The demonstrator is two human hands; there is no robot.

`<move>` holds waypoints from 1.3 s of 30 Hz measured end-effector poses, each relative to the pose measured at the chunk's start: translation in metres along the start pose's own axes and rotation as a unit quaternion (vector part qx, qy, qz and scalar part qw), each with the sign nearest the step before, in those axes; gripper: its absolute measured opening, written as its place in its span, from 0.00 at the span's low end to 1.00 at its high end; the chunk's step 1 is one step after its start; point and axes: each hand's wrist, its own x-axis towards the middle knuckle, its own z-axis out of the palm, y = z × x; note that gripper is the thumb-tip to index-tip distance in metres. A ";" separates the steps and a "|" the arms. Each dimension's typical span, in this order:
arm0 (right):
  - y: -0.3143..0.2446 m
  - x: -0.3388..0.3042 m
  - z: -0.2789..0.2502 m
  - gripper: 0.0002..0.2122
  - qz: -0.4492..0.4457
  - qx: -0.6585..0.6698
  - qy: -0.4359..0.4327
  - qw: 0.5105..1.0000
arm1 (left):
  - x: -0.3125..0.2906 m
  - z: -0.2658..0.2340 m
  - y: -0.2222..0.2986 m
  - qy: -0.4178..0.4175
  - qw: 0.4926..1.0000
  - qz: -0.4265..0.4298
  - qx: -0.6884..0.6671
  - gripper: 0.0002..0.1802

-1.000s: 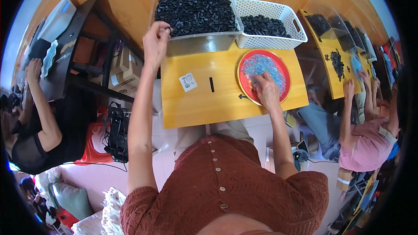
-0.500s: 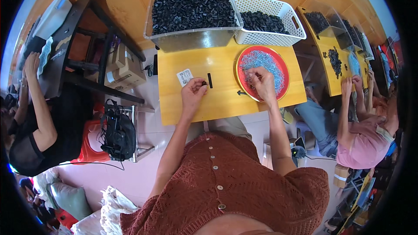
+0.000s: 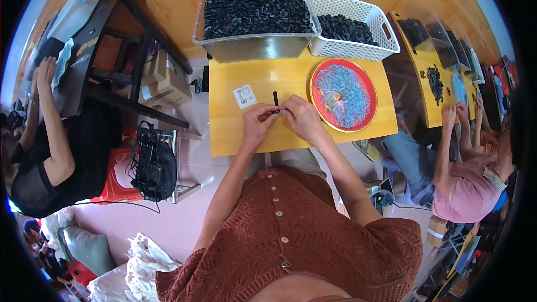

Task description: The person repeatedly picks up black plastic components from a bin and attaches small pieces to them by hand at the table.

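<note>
My left hand (image 3: pixel 259 124) pinches a small black plastic piece (image 3: pixel 276 112) above the near middle of the yellow table (image 3: pixel 226 134). Its tips meet those of my right hand (image 3: pixel 303 118), which are pressed together on something too small to make out. Just beyond the fingers lies a short black strip (image 3: pixel 275 97). A white printed label (image 3: pixel 244 96) is left of it. To the right of my right hand stands a round red tray (image 3: pixel 371 90) with a gold rim, holding a heap of small shiny bluish pieces (image 3: pixel 342 89).
At the table's far edge stand a clear plastic bin (image 3: pixel 251 50) and a white perforated basket (image 3: pixel 352 50), both filled with black parts. People work at a dark table (image 3: pixel 100 33) on the left and another yellow table (image 3: pixel 430 112) on the right. A black bag (image 3: pixel 151 162) hangs beside a stool.
My right hand has left the tray and come across to my left hand, where the fingertips now meet at the black piece. The view has shifted slightly.
</note>
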 end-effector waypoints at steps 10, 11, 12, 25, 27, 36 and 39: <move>-0.003 0.005 0.007 0.02 0.009 -0.024 0.003 1.000 | -0.001 -0.002 0.004 -0.004 0.997 -0.003 0.079 0.11; -0.001 0.005 0.008 0.02 0.004 -0.024 0.002 1.000 | -0.001 -0.002 0.001 -0.001 0.997 0.000 0.079 0.11; 0.001 0.004 0.008 0.02 0.023 0.008 0.003 1.000 | -0.002 -0.001 0.001 -0.005 0.998 -0.006 0.062 0.11; -0.012 0.013 -0.001 0.04 -0.031 -0.086 -0.070 0.993 | -0.004 -0.002 0.004 -0.001 0.999 -0.029 0.019 0.10; -0.008 0.015 -0.001 0.04 -0.024 -0.042 -0.063 0.997 | -0.003 -0.003 -0.001 -0.001 1.000 -0.026 0.003 0.10; -0.002 0.020 0.000 0.05 0.078 0.105 -0.054 0.990 | 0.000 -0.003 -0.002 -0.015 0.999 -0.017 -0.045 0.09; -0.004 0.023 -0.002 0.04 0.040 0.053 -0.065 0.996 | -0.001 -0.004 -0.003 -0.018 0.999 -0.021 -0.034 0.09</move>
